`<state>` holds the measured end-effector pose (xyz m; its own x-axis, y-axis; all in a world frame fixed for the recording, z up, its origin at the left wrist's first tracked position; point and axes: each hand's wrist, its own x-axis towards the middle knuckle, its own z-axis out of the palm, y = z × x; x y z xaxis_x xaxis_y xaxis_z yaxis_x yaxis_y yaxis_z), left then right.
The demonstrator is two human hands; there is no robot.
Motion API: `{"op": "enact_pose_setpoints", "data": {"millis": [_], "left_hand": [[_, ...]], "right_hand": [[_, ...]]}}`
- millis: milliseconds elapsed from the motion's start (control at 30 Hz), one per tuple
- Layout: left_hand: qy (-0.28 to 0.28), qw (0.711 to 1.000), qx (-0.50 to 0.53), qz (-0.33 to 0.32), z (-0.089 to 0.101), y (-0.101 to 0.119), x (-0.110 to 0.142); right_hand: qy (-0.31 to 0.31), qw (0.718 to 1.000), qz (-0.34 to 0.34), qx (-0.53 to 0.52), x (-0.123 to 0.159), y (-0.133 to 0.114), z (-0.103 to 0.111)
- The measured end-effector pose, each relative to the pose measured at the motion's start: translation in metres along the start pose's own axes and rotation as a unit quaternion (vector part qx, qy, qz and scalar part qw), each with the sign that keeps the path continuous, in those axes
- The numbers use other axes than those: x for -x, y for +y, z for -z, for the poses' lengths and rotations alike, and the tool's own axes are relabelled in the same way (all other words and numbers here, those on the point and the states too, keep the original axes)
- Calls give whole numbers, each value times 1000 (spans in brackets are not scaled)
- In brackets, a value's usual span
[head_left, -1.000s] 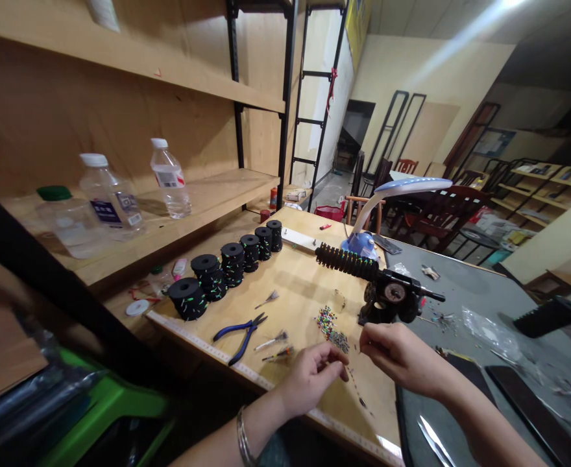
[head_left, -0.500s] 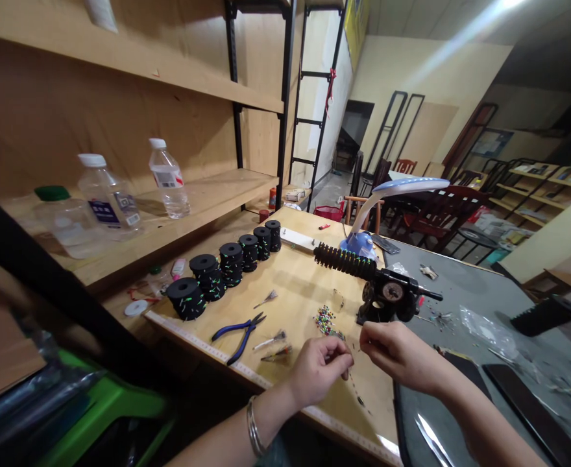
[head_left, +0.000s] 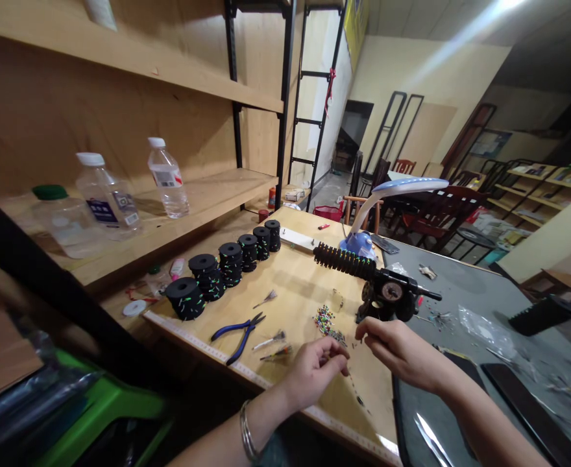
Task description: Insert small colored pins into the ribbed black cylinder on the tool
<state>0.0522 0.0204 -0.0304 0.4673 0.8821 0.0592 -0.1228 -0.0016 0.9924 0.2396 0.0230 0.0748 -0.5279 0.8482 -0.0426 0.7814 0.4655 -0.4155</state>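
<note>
My left hand (head_left: 315, 370) and my right hand (head_left: 395, 347) are pinched close together above the front of the wooden board (head_left: 295, 292). A thin line with small dark bits on it (head_left: 356, 389) hangs down between them; which fingers grip it is too small to tell. A heap of small coloured beads (head_left: 325, 321) lies just beyond my fingers. Behind it stands a black winding device (head_left: 387, 298) with a ribbed black roller (head_left: 344, 261) pointing left.
Several black spools (head_left: 227, 266) sit in a row on the board's left. Blue-handled pliers (head_left: 239, 331) and small feathered pieces (head_left: 273, 344) lie near my left hand. Water bottles (head_left: 169, 178) stand on the shelf. A blue desk lamp (head_left: 397, 191) stands behind; scissors (head_left: 431, 441) lie at right.
Both hands stay pinched at the same spot, with small shifts of the fingers. My left hand dropped slightly and my right hand edged left. The view barely moved.
</note>
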Motion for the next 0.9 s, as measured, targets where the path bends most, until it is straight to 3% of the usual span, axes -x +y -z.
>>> {"op": "enact_pose_setpoints", "data": {"millis": [267,700,900], "left_hand": [[2,999,50,-15,-16,7,-15],[4,997,79,8,-15,10,-15],[6,998,65,-19,-20,13,-21]], "right_hand": [[11,1000,3,8,0,-6,3],[14,999,31,28,0,2,2],[9,998,33,48,2,5,2]]}}
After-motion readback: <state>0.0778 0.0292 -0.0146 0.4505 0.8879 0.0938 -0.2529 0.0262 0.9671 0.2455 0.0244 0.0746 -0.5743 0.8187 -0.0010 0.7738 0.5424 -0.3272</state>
